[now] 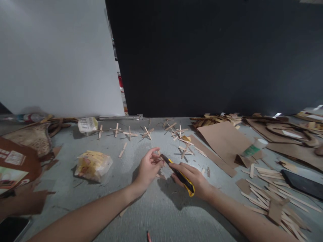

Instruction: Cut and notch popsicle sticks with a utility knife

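My right hand (195, 179) is closed around a yellow and black utility knife (180, 175), its tip pointing up and left toward my left hand. My left hand (148, 167) pinches a small wooden stick piece (159, 156) between its fingertips, right at the knife's tip. Both hands hover just above the grey table (141, 215). Small stick offcuts (160, 176) lie under them.
Several crossed stick pieces (130, 133) stand in a row along the back. Loose wooden sticks (267, 195) and cardboard sheets (224, 141) fill the right side, with a glue bottle (254, 148) and a dark tablet (302, 183). A plastic snack bag (93, 164) lies left.
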